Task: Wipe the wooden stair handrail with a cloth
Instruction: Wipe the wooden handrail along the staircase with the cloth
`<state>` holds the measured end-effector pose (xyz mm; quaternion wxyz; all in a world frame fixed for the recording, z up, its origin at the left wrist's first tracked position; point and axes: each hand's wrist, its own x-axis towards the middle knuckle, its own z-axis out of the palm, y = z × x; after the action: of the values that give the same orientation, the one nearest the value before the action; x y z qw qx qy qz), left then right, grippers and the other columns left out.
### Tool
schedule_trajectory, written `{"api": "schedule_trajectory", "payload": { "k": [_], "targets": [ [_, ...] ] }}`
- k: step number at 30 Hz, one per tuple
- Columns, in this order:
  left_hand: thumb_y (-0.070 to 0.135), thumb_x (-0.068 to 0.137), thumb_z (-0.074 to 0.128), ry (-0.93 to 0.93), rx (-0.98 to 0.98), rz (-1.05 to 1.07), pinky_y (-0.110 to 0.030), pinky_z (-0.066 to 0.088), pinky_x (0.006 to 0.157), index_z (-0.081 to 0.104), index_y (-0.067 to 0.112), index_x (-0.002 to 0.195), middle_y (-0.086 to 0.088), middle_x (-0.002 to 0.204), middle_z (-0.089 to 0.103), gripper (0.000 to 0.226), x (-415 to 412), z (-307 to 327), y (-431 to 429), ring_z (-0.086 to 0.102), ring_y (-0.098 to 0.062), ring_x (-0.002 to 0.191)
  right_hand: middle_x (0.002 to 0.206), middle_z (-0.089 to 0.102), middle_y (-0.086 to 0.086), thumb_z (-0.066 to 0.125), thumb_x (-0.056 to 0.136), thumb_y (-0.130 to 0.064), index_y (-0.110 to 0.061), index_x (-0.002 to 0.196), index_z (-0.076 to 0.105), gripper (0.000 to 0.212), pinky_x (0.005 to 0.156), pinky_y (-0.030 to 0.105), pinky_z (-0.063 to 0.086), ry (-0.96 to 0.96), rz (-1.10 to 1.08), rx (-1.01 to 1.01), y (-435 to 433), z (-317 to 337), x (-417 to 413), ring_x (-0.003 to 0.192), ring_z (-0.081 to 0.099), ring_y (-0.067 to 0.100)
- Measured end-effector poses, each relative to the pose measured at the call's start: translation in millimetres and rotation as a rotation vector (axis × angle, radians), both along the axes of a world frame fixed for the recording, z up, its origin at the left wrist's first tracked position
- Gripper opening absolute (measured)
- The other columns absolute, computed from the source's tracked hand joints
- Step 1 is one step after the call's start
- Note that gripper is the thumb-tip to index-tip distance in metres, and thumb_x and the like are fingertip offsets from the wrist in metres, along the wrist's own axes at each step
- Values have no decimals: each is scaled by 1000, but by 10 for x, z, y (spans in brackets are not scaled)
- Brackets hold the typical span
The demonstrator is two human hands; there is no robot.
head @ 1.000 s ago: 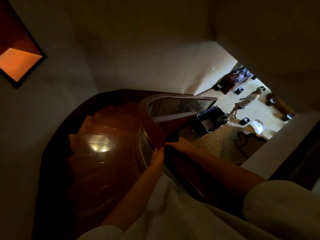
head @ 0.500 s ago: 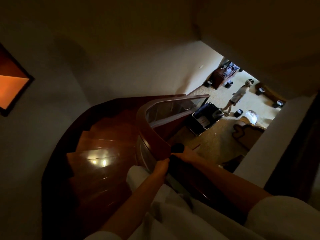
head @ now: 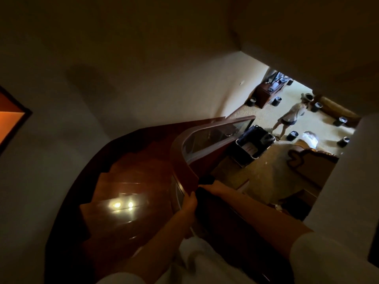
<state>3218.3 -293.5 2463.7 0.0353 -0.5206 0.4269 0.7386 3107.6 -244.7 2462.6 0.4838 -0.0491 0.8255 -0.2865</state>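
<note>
The dark wooden handrail curves down the stairwell above a glass panel. A dark cloth lies over the rail under my right hand, which presses it onto the top of the rail. My left hand grips the rail's left edge just beside the cloth. How my right fingers lie is hard to make out in the dim light.
Glossy wooden steps spiral down on the left beside a curved wall. Below on the right a carpeted floor holds a laundry cart, several small black bins, and a person standing.
Both hands have stayed together on the rail with the cloth. The view has tilted, so the lower floor and the person now show further right.
</note>
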Motion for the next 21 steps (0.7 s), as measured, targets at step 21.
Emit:
{"api": "schedule_trajectory", "payload": {
  "k": [21],
  "targets": [
    [9,103,44,-158,176,193,-18,49,63,50,6,136,-12,110,60,34,320,-585,-636,61,-27,98,153,32,16,61,94,-13,-2,149,30,64,115,39,31,83,387,-35,-1245,-1061,-616,139,37,32]
  ]
}}
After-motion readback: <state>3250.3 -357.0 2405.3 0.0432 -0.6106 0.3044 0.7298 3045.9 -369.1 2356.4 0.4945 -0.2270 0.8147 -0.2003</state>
